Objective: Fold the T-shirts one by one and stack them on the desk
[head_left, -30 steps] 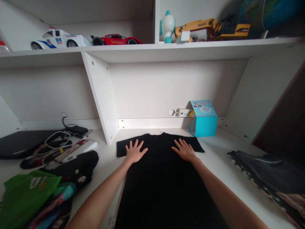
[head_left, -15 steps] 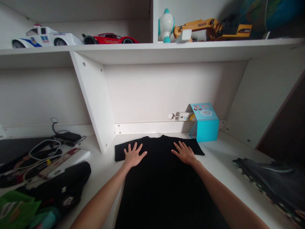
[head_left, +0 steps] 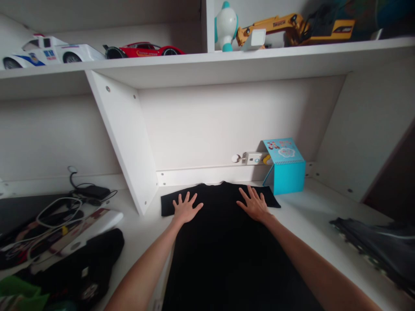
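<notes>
A black T-shirt (head_left: 223, 250) lies spread on the white desk, its collar toward the back panel and its short sleeves stretched out to both sides. My left hand (head_left: 186, 208) rests flat on it near the left shoulder, fingers spread. On the opposite shoulder lies my right hand (head_left: 254, 204), palm down, its fingers also apart. Neither hand grips the cloth. The shirt's lower end runs out of view at the bottom.
A blue desk calendar (head_left: 288, 175) stands just behind the right sleeve, beside a power socket (head_left: 254, 158). Cables (head_left: 58, 211) and a black bag-like item (head_left: 87, 259) crowd the left. A dark shoe with studs (head_left: 372, 246) sits at right. Toy vehicles (head_left: 145, 50) line the shelf above.
The camera view has tilted and shifted slightly. My right hand's fingers have shifted and point more toward the back; both hands remain flat on the shirt.
</notes>
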Motion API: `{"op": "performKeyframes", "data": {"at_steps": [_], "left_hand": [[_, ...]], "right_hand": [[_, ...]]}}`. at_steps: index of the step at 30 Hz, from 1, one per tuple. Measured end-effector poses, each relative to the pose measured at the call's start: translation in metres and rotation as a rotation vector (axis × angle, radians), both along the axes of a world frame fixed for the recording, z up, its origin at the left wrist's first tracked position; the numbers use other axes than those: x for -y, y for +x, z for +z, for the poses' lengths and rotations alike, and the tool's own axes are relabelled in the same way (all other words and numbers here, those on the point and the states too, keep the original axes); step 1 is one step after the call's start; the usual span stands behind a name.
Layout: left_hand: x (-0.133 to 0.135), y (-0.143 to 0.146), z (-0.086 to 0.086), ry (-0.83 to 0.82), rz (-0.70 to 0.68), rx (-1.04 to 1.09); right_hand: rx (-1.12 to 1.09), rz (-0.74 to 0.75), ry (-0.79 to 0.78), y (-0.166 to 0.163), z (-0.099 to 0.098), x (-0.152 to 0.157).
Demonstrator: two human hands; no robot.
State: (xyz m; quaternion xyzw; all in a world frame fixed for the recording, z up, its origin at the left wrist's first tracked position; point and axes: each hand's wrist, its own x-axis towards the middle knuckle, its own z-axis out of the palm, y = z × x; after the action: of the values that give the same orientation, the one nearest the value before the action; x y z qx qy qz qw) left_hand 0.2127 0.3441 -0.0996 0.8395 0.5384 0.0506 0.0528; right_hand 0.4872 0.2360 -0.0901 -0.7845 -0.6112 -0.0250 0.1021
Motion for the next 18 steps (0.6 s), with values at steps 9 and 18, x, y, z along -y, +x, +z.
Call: {"op": "performKeyframes", "data": {"at_steps": [9,18], "left_hand": [[0.001,0.001,0.013,-0.124,-0.034,-0.018],[-0.016,-0.075,0.029,-0.106,0.008,-0.04]], "right_hand": [[0.065,0.831,0.148,-0.143,-0.003,0.155],[0.221,0.489,0.735,-0.197,-0.068,0.212]]}}
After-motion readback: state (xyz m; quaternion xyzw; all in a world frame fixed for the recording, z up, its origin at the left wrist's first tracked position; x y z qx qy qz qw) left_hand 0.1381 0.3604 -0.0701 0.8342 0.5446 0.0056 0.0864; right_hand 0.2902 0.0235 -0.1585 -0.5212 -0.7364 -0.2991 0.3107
